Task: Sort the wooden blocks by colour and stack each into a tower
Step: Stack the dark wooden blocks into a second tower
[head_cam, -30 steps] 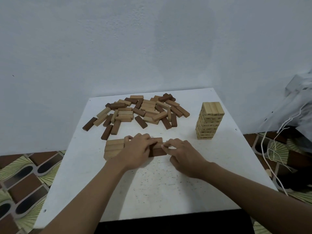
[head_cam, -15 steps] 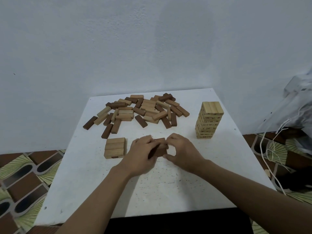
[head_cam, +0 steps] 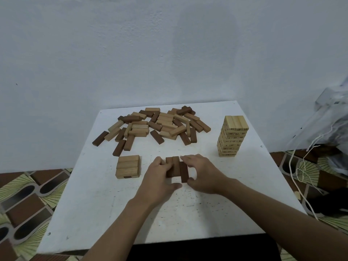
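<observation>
— Wooden blocks: what carries them?
— A white worktop, set against a pale wall. The biggest thing on it is the loose heap of those blocks, light and dark brown mixed. It lies left of the pale tower and a little farther from the person.
— And the tower itself?
— It stands upright in many layers, with small numbers on the block ends and three blocks across the top. It is apart from the heap.
— Anything else built?
— A low stack of light-brown blocks, well left of the tower and nearer the person. Three lie side by side on top, and a dark end shows under its near edge.
— The hands?
— They are between that stack and the tower. The left hand and right hand are clamped from either side on a row of three dark brown blocks lying flat on the worktop and touching one another. The right thumb is at the near end.
— Is the row even?
— No, the block closest to the tower sticks out toward the person.
</observation>
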Available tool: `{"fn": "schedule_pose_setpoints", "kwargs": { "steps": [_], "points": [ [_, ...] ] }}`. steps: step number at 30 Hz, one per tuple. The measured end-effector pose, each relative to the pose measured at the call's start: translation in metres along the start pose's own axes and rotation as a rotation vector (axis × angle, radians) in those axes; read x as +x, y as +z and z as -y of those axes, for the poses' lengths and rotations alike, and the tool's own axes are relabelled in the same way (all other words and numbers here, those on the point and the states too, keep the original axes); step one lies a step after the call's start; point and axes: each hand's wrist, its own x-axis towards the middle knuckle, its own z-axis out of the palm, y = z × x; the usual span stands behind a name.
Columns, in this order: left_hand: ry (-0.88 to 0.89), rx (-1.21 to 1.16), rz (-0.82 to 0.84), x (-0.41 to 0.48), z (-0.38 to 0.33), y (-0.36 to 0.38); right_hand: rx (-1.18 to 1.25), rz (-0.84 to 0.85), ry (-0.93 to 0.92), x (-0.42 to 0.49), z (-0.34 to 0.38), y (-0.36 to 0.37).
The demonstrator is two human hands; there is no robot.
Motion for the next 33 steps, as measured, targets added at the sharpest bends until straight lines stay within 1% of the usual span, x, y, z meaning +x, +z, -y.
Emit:
{"fn": "schedule_pose_setpoints", "kwargs": {
  "steps": [5,8,11,16,22,29,33],
  "points": [
    [0.001,-0.02,0.074,0.007,0.004,-0.017,-0.037,0.145,0.052,0.007,-0.006,-0.007],
    [0.019,-0.009,0.161,0.02,0.008,-0.024,-0.03,0.129,0.065,0.013,-0.007,-0.008],
    [0.02,-0.026,0.196,0.032,0.013,-0.026,0.018,0.113,0.061,0.021,-0.009,-0.009],
    [0.036,-0.03,0.211,0.042,0.019,-0.023,0.017,0.135,0.023,0.032,-0.008,-0.013],
    [0.043,-0.031,0.192,0.045,0.022,-0.021,-0.002,0.176,-0.044,0.04,-0.01,-0.013],
    [0.081,-0.075,0.207,0.039,0.023,-0.024,-0.001,0.168,-0.063,0.038,-0.012,-0.009],
    [0.081,-0.138,0.18,0.033,0.02,-0.044,0.03,0.089,-0.118,0.037,0.001,-0.011]
  ]
}}
